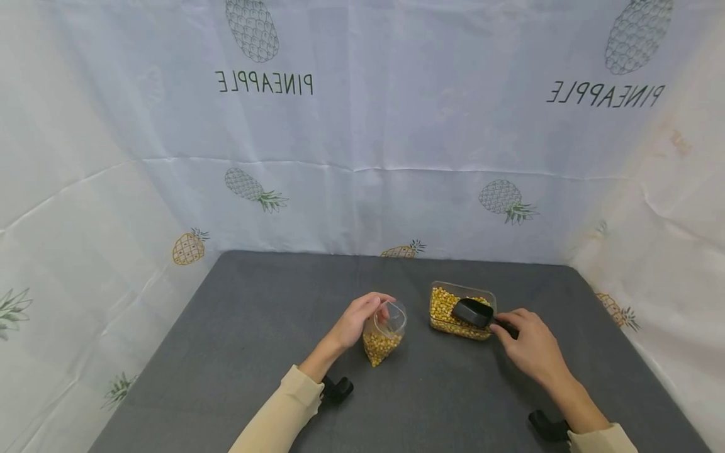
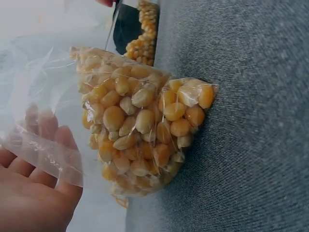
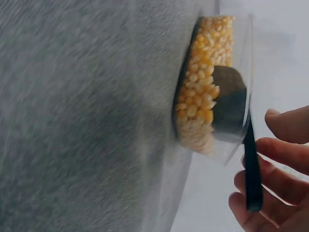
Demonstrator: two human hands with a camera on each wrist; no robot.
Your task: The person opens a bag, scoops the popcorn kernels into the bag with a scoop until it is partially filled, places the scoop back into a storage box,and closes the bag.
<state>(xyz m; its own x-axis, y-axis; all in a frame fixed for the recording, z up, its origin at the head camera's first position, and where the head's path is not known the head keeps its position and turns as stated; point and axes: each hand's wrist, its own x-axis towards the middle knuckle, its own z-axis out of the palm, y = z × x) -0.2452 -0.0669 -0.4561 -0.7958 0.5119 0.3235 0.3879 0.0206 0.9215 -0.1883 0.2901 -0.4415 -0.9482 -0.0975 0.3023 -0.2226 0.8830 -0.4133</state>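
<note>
A clear plastic bag (image 1: 382, 343) with yellow corn kernels in its bottom stands on the table with its mouth spread. My left hand (image 1: 358, 319) holds the bag at its upper rim; the left wrist view shows those fingers (image 2: 46, 145) partly through the film. To the right, a clear rectangular container (image 1: 461, 328) holds more corn kernels (image 3: 198, 92). A black scoop (image 1: 472, 313) lies with its bowl in that corn, its handle sticking out over the rim. My right hand (image 1: 529, 346) has its fingers loosely curled about the scoop's handle (image 3: 252, 174).
A dark grey table (image 1: 272, 302) lies under everything. White cloth (image 1: 362, 126) printed with pineapples hangs behind it and at both sides. Black wrist mounts (image 1: 338, 390) sit at both forearms, close above the table.
</note>
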